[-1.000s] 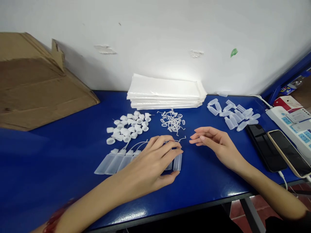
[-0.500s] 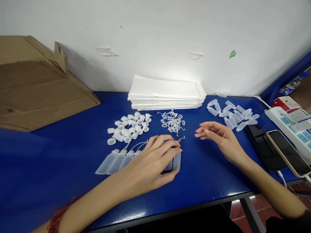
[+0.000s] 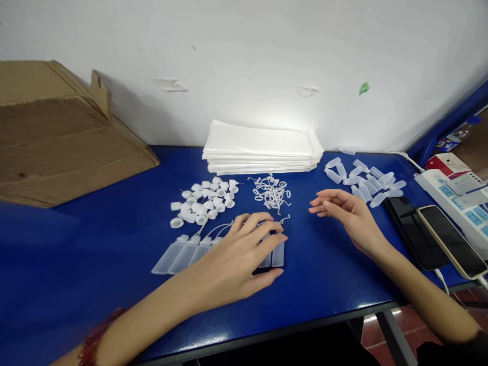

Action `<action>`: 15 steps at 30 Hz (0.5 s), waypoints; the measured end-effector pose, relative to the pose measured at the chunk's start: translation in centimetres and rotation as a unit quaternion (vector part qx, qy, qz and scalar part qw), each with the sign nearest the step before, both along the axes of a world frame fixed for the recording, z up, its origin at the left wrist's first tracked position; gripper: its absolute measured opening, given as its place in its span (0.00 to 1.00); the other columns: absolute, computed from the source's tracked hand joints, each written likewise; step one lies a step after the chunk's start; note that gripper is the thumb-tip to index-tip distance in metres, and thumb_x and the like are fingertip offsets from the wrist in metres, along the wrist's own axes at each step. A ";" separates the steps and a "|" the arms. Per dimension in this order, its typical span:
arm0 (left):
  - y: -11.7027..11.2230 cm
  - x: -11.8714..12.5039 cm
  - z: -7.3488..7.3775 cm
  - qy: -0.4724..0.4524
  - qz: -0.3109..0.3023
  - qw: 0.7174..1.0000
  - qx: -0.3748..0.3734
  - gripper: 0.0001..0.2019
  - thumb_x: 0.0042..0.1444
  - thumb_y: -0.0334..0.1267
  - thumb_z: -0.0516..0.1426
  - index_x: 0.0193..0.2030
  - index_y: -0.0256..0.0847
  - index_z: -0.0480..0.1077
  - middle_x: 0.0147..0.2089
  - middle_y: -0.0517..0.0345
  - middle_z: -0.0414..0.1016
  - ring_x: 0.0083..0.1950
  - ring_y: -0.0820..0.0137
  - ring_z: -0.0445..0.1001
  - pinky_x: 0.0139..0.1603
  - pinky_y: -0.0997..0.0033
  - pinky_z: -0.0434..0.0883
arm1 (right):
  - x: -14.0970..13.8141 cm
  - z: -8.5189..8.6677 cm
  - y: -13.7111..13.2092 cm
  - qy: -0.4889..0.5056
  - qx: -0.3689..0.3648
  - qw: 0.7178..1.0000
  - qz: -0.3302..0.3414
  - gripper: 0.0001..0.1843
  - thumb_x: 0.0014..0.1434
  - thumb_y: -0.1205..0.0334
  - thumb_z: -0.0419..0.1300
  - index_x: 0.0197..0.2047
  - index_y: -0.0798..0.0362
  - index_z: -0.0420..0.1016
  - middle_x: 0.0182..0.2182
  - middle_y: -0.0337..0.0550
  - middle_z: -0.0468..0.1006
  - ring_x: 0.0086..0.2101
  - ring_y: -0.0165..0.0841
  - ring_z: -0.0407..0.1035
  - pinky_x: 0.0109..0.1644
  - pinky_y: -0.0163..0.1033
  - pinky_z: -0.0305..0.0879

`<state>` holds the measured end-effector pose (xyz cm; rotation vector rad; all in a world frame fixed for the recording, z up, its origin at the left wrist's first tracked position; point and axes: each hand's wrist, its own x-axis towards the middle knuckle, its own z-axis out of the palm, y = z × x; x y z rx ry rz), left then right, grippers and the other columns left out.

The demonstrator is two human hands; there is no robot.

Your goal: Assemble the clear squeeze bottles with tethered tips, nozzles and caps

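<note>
My left hand lies over a row of translucent squeeze bottles laid side by side on the blue table, fingers spread across their tops and thumb under the rightmost bottle. My right hand hovers just above the table to the right, fingers loosely curled and apart, holding nothing. A heap of white caps and a tangle of small white tethers lie just beyond my left hand.
A stack of white bags rests against the wall. A pile of small clear bottles lies at the right, then two phones and a power strip. A cardboard box stands at the left.
My right hand has drifted right and slightly away from the left hand. The left hand stays on the bottle row, barely shifted.
</note>
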<state>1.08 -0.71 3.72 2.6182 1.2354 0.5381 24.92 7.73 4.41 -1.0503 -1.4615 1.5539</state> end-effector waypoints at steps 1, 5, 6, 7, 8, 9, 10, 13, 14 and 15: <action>0.0 0.0 0.1 -0.004 -0.001 1.000 -0.003 0.15 0.61 0.41 0.59 0.53 0.41 0.70 0.54 0.48 0.73 0.60 0.52 0.65 0.55 0.49 0.68 | 0.0 -0.1 0.1 -0.003 0.005 1.000 -0.003 0.12 0.58 0.57 0.64 0.43 0.54 0.75 0.39 0.45 0.81 0.40 0.35 0.79 0.46 0.43 0.73; 0.7 -0.4 0.0 -0.038 0.033 0.999 0.008 0.13 0.67 0.44 0.52 0.52 0.41 0.70 0.55 0.49 0.73 0.59 0.56 0.65 0.55 0.52 0.69 | 0.4 -0.5 0.8 -0.029 0.041 0.999 -0.020 0.12 0.59 0.57 0.62 0.44 0.54 0.74 0.41 0.47 0.81 0.40 0.36 0.78 0.46 0.44 0.73; 1.0 -0.6 -0.2 -0.046 0.055 0.997 0.020 0.13 0.69 0.42 0.50 0.53 0.40 0.70 0.55 0.49 0.73 0.59 0.57 0.65 0.56 0.51 0.69 | 0.5 -0.6 1.1 -0.043 0.058 0.997 -0.027 0.12 0.59 0.57 0.61 0.44 0.54 0.74 0.41 0.47 0.81 0.40 0.36 0.77 0.46 0.45 0.73; 1.3 -0.9 -0.5 -0.050 0.079 0.995 0.035 0.14 0.69 0.41 0.48 0.53 0.39 0.70 0.55 0.48 0.73 0.59 0.57 0.65 0.56 0.50 0.68 | 0.6 -0.8 1.4 -0.065 0.083 0.994 -0.038 0.11 0.60 0.58 0.60 0.45 0.54 0.73 0.42 0.48 0.80 0.40 0.36 0.77 0.47 0.46 0.73; 1.7 -1.3 -0.8 -0.050 0.103 0.992 0.050 0.15 0.70 0.40 0.46 0.55 0.38 0.70 0.55 0.47 0.72 0.59 0.56 0.64 0.57 0.48 0.68 | 0.8 -0.9 1.7 -0.095 0.118 0.987 -0.054 0.11 0.61 0.58 0.58 0.46 0.53 0.73 0.43 0.49 0.80 0.42 0.37 0.77 0.48 0.47 0.73; 2.0 -1.6 -1.2 -0.046 0.123 0.989 0.061 0.17 0.70 0.40 0.46 0.56 0.37 0.69 0.56 0.46 0.72 0.59 0.55 0.64 0.57 0.46 0.68 | 0.9 -1.1 2.0 -0.133 0.161 0.976 -0.070 0.11 0.62 0.60 0.57 0.46 0.53 0.73 0.44 0.50 0.80 0.43 0.38 0.76 0.49 0.49 0.72; 2.3 -2.0 -1.5 -0.037 0.138 0.987 0.068 0.18 0.70 0.41 0.45 0.58 0.37 0.68 0.57 0.46 0.71 0.60 0.54 0.63 0.57 0.45 0.67 | 1.0 -1.2 2.3 -0.175 0.209 0.958 -0.083 0.11 0.62 0.61 0.56 0.47 0.53 0.73 0.46 0.51 0.79 0.45 0.40 0.76 0.51 0.50 0.72; 2.9 -2.6 -2.4 -0.009 0.146 0.987 0.062 0.20 0.70 0.43 0.45 0.61 0.37 0.66 0.60 0.46 0.70 0.61 0.52 0.61 0.58 0.41 0.66 | 1.4 -1.6 3.1 -0.295 0.330 0.892 -0.092 0.14 0.63 0.65 0.53 0.50 0.54 0.72 0.51 0.56 0.76 0.52 0.45 0.72 0.56 0.55 0.68; 3.1 -2.7 -2.5 -0.001 0.143 0.988 0.053 0.21 0.70 0.43 0.44 0.62 0.37 0.66 0.61 0.46 0.69 0.61 0.52 0.61 0.58 0.41 0.66 | 1.5 -1.8 3.3 -0.323 0.352 0.874 -0.088 0.15 0.63 0.66 0.52 0.52 0.54 0.72 0.52 0.57 0.75 0.53 0.46 0.71 0.57 0.57 0.67; 3.1 -2.6 -2.5 0.003 0.140 0.989 0.046 0.21 0.70 0.43 0.44 0.62 0.37 0.66 0.61 0.46 0.69 0.62 0.52 0.61 0.59 0.41 0.66 | 1.6 -2.0 3.5 -0.344 0.368 0.860 -0.083 0.16 0.63 0.67 0.52 0.53 0.54 0.71 0.54 0.58 0.74 0.55 0.47 0.69 0.58 0.58 0.66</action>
